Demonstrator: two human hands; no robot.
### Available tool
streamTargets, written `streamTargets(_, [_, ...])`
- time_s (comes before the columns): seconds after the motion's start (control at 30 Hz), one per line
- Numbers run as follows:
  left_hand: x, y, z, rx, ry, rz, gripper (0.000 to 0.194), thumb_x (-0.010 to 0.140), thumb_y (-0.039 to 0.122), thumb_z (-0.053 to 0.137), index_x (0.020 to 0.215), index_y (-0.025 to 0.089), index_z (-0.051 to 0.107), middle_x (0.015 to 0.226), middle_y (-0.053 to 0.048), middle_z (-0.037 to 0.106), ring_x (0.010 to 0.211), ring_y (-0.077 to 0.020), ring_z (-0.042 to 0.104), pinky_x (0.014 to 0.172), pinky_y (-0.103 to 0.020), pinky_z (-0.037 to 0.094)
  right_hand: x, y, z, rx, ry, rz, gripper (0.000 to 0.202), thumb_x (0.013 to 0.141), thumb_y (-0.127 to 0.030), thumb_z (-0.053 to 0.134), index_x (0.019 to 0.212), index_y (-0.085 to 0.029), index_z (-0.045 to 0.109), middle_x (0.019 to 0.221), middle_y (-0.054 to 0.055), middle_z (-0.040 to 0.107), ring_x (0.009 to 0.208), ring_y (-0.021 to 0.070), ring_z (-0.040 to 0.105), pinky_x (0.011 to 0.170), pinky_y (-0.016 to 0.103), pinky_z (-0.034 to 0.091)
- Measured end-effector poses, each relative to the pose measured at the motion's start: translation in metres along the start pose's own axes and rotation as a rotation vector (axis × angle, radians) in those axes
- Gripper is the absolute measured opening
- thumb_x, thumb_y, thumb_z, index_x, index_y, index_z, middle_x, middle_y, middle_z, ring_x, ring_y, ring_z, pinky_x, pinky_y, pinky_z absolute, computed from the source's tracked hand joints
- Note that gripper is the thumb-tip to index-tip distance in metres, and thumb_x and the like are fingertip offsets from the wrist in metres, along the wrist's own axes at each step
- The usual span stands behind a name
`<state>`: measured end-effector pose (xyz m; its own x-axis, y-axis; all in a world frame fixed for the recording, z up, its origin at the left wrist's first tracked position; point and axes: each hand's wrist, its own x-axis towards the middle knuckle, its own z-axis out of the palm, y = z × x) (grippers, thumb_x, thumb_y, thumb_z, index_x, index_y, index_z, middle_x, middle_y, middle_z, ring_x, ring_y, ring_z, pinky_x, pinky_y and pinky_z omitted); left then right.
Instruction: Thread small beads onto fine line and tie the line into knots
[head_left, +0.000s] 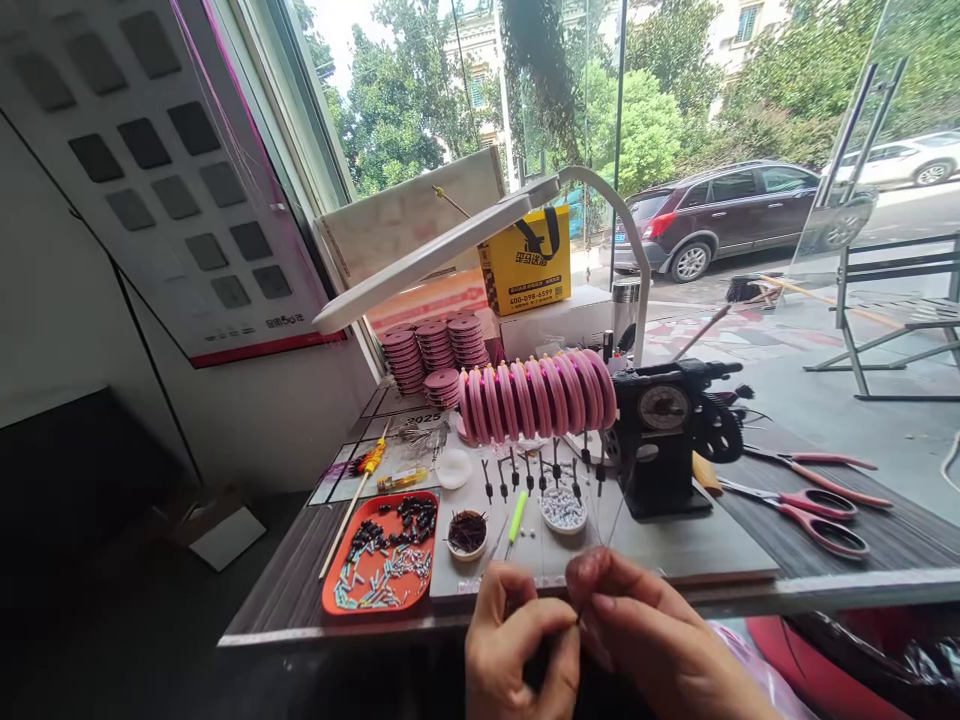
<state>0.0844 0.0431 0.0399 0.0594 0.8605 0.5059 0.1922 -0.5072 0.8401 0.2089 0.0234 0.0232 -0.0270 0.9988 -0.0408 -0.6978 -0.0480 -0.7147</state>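
My left hand (521, 640) and my right hand (645, 625) meet at the front edge of the table, fingertips pinched together. Something tiny and dark shows between them, too small to make out. Just beyond are a light green pen-like tool (517, 517), a small bowl of dark brown bits (467, 533) and a white bowl of small greyish pieces (563, 510). Above these, a row of pink spools (536, 395) sits on a black hand-cranked machine (664, 430). Several black weights (543, 482) hang below the spools.
At left lies an orange tray (328, 590) of black and pale small parts. Red-handled scissors (814, 520) and pliers (825, 470) lie at right. A white lamp (450, 245) arches overhead. Stacked pink spools (435, 350) and a yellow bag (529, 265) stand at the back.
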Motion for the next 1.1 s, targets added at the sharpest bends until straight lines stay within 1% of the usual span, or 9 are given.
streamTargets(0.07, [-0.002, -0.001, 0.006, -0.182, 0.087, -0.152, 0.013, 0.063, 0.029, 0.071, 0.053, 0.021, 0.071, 0.063, 0.001, 0.044, 0.057, -0.0128, 0.045, 0.052, -0.023, 0.037, 0.004, 0.002, 0.002, 0.136, -0.074, 0.000, 0.014, 0.063, -0.026, 0.077, 0.071, -0.021, 0.067, 0.068, -0.003, 0.056, 0.055, 0.0075, 0.047, 0.054, 0.018, 0.040])
streamTargets(0.13, [-0.002, -0.003, 0.011, -0.463, 0.115, -0.448, 0.022, 0.054, 0.039, 0.079, 0.053, 0.020, 0.071, 0.064, 0.002, 0.046, 0.055, -0.0103, 0.045, 0.049, -0.021, 0.037, 0.007, 0.003, 0.004, 0.160, -0.101, -0.020, 0.014, 0.062, -0.025, 0.078, 0.070, -0.020, 0.067, 0.072, -0.002, 0.057, 0.057, 0.0081, 0.048, 0.056, 0.020, 0.041])
streamTargets(0.2, [-0.002, -0.004, 0.012, -0.679, 0.090, -0.700, 0.028, 0.044, 0.041, 0.084, 0.052, 0.018, 0.071, 0.061, 0.003, 0.046, 0.049, -0.0055, 0.040, 0.045, -0.017, 0.033, 0.006, 0.003, 0.003, 0.135, -0.062, -0.017, 0.015, 0.063, -0.025, 0.078, 0.073, -0.019, 0.069, 0.074, 0.000, 0.060, 0.058, 0.0091, 0.050, 0.058, 0.021, 0.043])
streamTargets(0.27, [-0.002, -0.004, 0.011, -0.769, 0.040, -0.820, 0.028, 0.041, 0.036, 0.086, 0.051, 0.016, 0.070, 0.056, 0.004, 0.048, 0.045, -0.0021, 0.035, 0.042, -0.014, 0.028, 0.003, 0.004, 0.002, 0.104, 0.017, -0.014, 0.018, 0.063, -0.025, 0.078, 0.078, -0.019, 0.070, 0.077, 0.002, 0.063, 0.057, 0.0096, 0.051, 0.056, 0.021, 0.043])
streamTargets(0.4, [-0.002, -0.006, 0.008, -0.750, 0.004, -0.775, 0.026, 0.042, 0.034, 0.086, 0.052, 0.015, 0.071, 0.055, 0.003, 0.053, 0.040, 0.0002, 0.036, 0.040, -0.013, 0.024, -0.002, 0.008, -0.003, 0.111, 0.135, -0.018, 0.026, 0.062, -0.023, 0.077, 0.087, -0.025, 0.070, 0.081, -0.001, 0.063, 0.052, 0.0062, 0.050, 0.051, 0.018, 0.042])
streamTargets(0.67, [-0.008, -0.019, 0.009, -0.543, 0.010, -0.546, 0.035, 0.051, 0.046, 0.080, 0.051, 0.013, 0.068, 0.061, 0.004, 0.042, 0.044, -0.0023, 0.033, 0.040, -0.018, 0.025, 0.002, 0.009, 0.004, 0.190, 0.130, 0.059, 0.026, 0.059, -0.018, 0.077, 0.084, -0.021, 0.072, 0.075, 0.001, 0.066, 0.051, 0.0073, 0.053, 0.049, 0.018, 0.043])
streamTargets(0.93, [-0.012, -0.027, 0.012, -0.533, 0.015, -0.530, 0.034, 0.053, 0.046, 0.079, 0.051, 0.014, 0.067, 0.061, 0.004, 0.040, 0.046, -0.0041, 0.032, 0.042, -0.020, 0.027, 0.004, 0.009, 0.003, 0.172, 0.098, 0.056, 0.027, 0.061, -0.020, 0.075, 0.088, -0.023, 0.071, 0.080, 0.002, 0.067, 0.050, 0.0080, 0.053, 0.047, 0.019, 0.042])
streamTargets(1.03, [-0.011, -0.027, 0.011, -0.529, -0.002, -0.558, 0.034, 0.055, 0.046, 0.077, 0.051, 0.015, 0.067, 0.061, 0.003, 0.042, 0.047, -0.0058, 0.036, 0.043, -0.020, 0.028, 0.006, 0.015, -0.005, 0.072, 0.055, 0.003, 0.037, 0.064, -0.027, 0.074, 0.100, -0.025, 0.066, 0.088, 0.003, 0.068, 0.042, 0.0051, 0.048, 0.040, 0.017, 0.038])
streamTargets(1.1, [-0.010, -0.024, 0.009, -0.418, -0.017, -0.486, 0.028, 0.058, 0.042, 0.075, 0.051, 0.015, 0.067, 0.060, 0.002, 0.045, 0.050, -0.0089, 0.040, 0.046, -0.022, 0.032, 0.003, 0.023, -0.014, -0.144, 0.059, -0.090, 0.038, 0.071, -0.034, 0.069, 0.107, -0.025, 0.062, 0.090, 0.003, 0.068, 0.041, 0.0049, 0.048, 0.040, 0.018, 0.038])
